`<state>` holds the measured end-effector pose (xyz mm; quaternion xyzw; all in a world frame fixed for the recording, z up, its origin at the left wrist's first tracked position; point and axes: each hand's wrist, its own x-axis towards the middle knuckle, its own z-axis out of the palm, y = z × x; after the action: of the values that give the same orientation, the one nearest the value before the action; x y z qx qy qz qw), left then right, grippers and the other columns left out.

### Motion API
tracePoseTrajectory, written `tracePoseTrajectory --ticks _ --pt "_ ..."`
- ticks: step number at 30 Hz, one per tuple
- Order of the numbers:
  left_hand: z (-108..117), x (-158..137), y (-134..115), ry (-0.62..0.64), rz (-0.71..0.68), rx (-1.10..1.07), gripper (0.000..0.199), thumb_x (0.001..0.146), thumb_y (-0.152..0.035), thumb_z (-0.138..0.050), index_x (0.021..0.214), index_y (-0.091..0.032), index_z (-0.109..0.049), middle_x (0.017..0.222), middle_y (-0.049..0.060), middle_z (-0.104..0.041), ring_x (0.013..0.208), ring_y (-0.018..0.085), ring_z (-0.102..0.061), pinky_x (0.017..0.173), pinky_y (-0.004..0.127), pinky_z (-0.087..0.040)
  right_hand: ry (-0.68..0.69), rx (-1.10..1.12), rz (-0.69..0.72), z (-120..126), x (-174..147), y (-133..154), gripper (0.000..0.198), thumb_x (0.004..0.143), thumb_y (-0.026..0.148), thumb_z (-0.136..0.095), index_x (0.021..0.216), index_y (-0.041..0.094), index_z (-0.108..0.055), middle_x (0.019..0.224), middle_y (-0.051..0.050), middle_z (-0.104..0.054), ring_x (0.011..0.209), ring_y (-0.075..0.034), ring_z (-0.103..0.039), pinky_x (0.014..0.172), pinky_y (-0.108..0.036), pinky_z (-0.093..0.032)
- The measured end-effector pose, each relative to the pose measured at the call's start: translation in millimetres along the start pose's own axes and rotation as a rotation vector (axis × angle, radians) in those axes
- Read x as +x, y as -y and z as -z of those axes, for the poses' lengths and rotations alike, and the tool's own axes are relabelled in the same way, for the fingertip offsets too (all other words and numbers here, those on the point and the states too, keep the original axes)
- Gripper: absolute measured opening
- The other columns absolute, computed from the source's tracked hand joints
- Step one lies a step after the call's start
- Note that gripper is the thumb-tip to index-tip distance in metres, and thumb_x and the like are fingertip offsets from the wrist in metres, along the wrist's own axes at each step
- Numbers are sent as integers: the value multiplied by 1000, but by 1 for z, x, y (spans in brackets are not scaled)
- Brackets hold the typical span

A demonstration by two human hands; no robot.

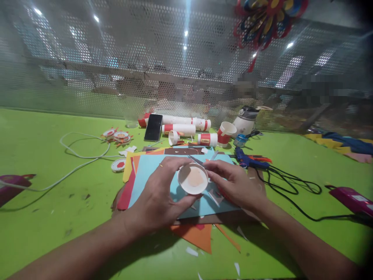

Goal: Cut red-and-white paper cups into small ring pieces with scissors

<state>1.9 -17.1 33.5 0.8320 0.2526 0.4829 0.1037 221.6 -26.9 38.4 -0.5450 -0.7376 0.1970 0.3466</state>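
My left hand [160, 186] is curled around a short white paper cup [193, 179], fingers over its top and thumb beneath. The cup is tilted with its round open end toward me, and a pale beige patch shows inside. My right hand [236, 181] is closed at the cup's right side, fingertips by the rim. A thin grey pointed blade [196, 160] juts left from those fingers behind the rim; its handle is hidden by my hand. Beneath both hands lies light blue paper [148, 171] on a stack of coloured sheets.
Behind the stack are a phone [153, 127], red-and-white paper cups [225, 134], a bottle [245, 120] and a blue jar [240, 140]. A blue glue gun [250, 160] with a black cord lies right. Paper crafts [121, 137] and a white cable [84, 157] lie left. Paper scraps [191, 251] litter the front.
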Motion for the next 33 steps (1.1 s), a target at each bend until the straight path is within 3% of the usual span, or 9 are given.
tracePoseTrajectory --ticks 5,8,13,17,20,26,29,33 --pt "5 5 6 -99 94 -8 64 74 -21 -69 130 -24 -38 122 10 -55 111 26 -55 95 44 -47 96 -339 1 35 11 -26 32 84 39 -54 106 19 -66 111 -13 -67 100 -28 -60 85 -41 -46" --pt "9 9 10 -128 168 -54 70 75 -18 -68 135 -25 -33 127 10 -53 115 25 -54 99 44 -45 202 -514 -49 48 13 -41 39 82 41 -56 112 18 -66 101 -13 -69 91 -30 -62 77 -41 -47" --pt "13 14 17 -190 261 -146 68 76 -23 -71 134 -26 -35 128 9 -54 117 24 -54 102 42 -44 370 -696 -90 43 9 -48 46 78 33 -58 122 22 -62 105 -15 -68 92 -33 -63 72 -38 -45" --pt "12 16 23 -204 390 -309 66 75 -25 -72 132 -26 -38 123 8 -57 111 23 -58 99 41 -46 399 -772 -117 31 6 -50 58 74 23 -55 132 26 -52 105 -14 -67 89 -33 -64 63 -34 -43" --pt "12 19 28 -215 537 -546 61 77 -27 -70 129 -25 -40 122 9 -57 105 23 -61 92 41 -50 377 -764 -146 27 6 -56 62 74 22 -54 135 21 -48 111 -16 -66 94 -33 -64 68 -35 -44" --pt "14 24 38 -259 800 -865 50 77 -30 -70 122 -22 -48 115 11 -59 95 24 -63 79 38 -54 310 -648 -218 33 11 -59 38 82 31 -48 116 20 -62 106 -16 -70 92 -35 -66 66 -37 -45" --pt "16 24 42 -289 803 -992 46 77 -28 -70 119 -21 -54 118 11 -60 99 24 -62 79 36 -53 265 -529 -201 38 12 -54 41 83 28 -46 121 22 -58 112 -13 -69 99 -32 -65 73 -36 -47" --pt "21 27 45 -350 749 -1081 44 74 -24 -73 116 -18 -60 119 10 -63 105 25 -60 88 38 -50 205 -354 -141 44 7 -42 51 86 35 -40 133 15 -44 121 -16 -63 107 -30 -62 86 -38 -47"
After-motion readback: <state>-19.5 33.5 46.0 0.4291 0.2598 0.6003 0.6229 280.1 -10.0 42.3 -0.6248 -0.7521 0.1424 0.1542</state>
